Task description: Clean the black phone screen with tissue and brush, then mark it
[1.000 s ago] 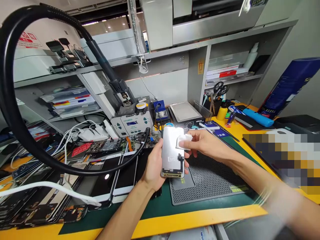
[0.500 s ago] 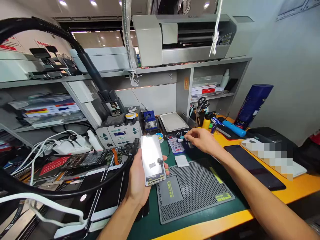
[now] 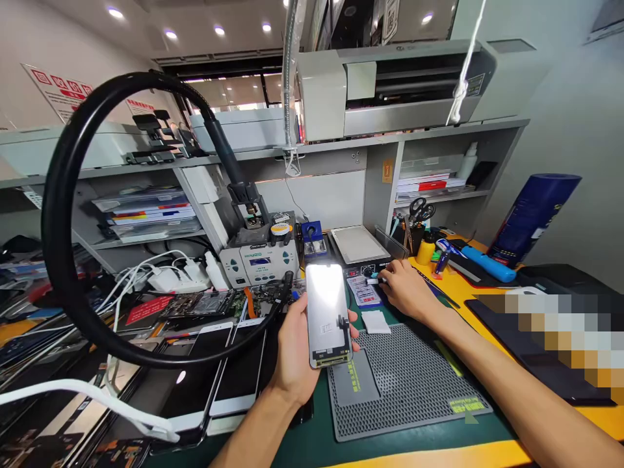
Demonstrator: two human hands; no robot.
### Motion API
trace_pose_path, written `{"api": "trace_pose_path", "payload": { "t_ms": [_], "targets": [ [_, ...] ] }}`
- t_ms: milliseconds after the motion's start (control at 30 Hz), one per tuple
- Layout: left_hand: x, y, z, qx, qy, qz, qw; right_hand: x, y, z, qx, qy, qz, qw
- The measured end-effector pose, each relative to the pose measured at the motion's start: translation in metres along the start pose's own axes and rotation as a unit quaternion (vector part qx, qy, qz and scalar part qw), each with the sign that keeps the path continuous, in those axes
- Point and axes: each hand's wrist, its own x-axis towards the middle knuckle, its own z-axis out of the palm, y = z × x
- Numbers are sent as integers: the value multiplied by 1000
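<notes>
My left hand is closed around the edges of a phone screen, its silvery back facing me. A bright reflection covers the upper part of that back; a short dark flex cable and a connector strip show lower down. Across the bench, my right hand is closed, fingers bent down in front of the heating plate. What these fingers grip is hidden by the hand. Beside the fingertips lie a small white-ended item and a printed packet. Nearer to me is a folded white wipe.
A grey perforated mat covers the green bench surface. Several phones and screens crowd the left, under a looping black hose. The soldering station stands behind. On the right are a yellow bottle and a dark tablet-like panel.
The view has turned left, so everything sits further right in it. My left hand still holds the phone screen. My right hand has gone lower, knuckles up, in front of the heating plate.
</notes>
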Motion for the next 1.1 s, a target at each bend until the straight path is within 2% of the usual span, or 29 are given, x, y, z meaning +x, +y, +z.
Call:
{"api": "trace_pose_path", "payload": {
  "t_ms": [167, 300, 367, 467, 533, 700, 833, 933, 967, 1033, 1067, 1100],
  "targets": [
    [-1, -1, -1, -3, -26, -13, 1000, 1, -1, -5, 44, 60, -29, 997],
    [0, -1, -2, 5, -26, -10, 1000, 1, -7, -15, 122, 160, -13, 979],
    [0, -1, -2, 11, -19, -5, 1000, 0, -11, -22, 161, 238, 24, 957],
    [0, -1, -3, 18, -4, 3, 1000, -4, -19, -32, 198, 373, 80, 903],
    [1, -2, -3, 22, 6, 8, 1000, -7, -25, -37, 216, 423, 90, 875],
    [3, -4, -6, 23, 23, 7, 999, -13, -39, -45, 269, 435, 63, 857],
    [6, -5, -7, 13, 19, -4, 1000, -16, -45, -47, 275, 413, 63, 866],
    [8, -4, -9, -19, 14, -23, 999, -17, -47, -48, 293, 437, 79, 847],
    [8, -3, -10, -27, 8, -32, 999, -16, -47, -48, 311, 412, 88, 852],
    [9, -3, -12, -40, -1, -50, 998, -15, -44, -51, 372, 300, 107, 872],
    [10, -3, -13, -44, -2, -58, 997, -14, -43, -54, 411, 246, 119, 870],
    [11, -3, -14, -44, 2, -63, 997, -12, -41, -57, 459, 210, 136, 852]
  ]
}}
